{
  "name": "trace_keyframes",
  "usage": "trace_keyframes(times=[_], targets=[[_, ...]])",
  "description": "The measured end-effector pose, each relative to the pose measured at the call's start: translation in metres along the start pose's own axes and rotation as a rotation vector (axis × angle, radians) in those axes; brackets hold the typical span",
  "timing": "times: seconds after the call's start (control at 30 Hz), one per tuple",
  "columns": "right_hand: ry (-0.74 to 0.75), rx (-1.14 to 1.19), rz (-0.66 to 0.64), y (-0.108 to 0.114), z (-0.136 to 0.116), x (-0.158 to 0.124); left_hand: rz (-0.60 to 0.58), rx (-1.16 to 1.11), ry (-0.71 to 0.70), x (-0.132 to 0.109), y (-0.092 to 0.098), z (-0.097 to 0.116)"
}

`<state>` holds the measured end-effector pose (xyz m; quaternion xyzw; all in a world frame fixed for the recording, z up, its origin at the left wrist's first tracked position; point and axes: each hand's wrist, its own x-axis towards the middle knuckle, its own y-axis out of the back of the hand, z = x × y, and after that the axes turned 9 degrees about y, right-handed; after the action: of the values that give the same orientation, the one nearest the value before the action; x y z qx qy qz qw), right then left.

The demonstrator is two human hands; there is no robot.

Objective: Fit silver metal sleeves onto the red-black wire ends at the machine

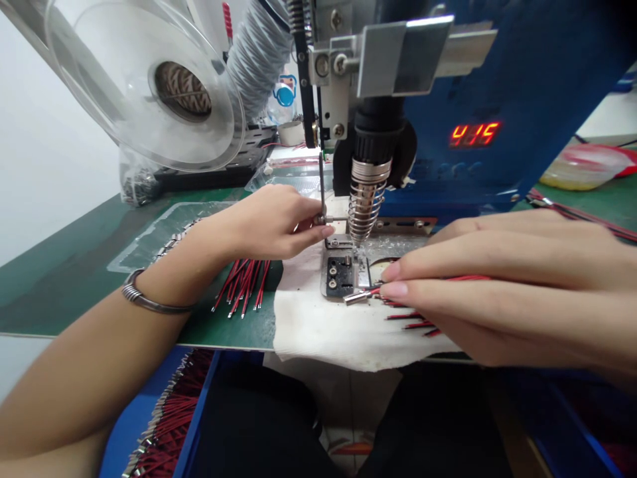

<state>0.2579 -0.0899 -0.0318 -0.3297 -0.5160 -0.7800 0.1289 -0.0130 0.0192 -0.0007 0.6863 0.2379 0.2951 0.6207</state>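
Note:
My right hand pinches a red-and-black wire lead between thumb and fingertips. A small silver cylinder is at the lead's end, beside the front edge of a black metal fixture. More red and black wires stick out beneath that hand. My left hand is closed at the fixture's upper left, its fingertips against a thin upright metal rod; what lies between them is hidden. Just above the fixture points a soldering head wrapped in a spring.
The blue machine housing shows a red 415. A clear reel hangs at upper left. On the green table lie a bundle of wires, a plastic tray and white cloth. A blue bin of wired parts stands below.

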Motion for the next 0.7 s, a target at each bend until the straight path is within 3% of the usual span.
trace_keyframes(times=[0.7], targets=[[-0.006,-0.012,-0.023,0.0031,0.0013,0.0008,0.016,0.019,-0.020,-0.0003,0.0015,0.0004]])
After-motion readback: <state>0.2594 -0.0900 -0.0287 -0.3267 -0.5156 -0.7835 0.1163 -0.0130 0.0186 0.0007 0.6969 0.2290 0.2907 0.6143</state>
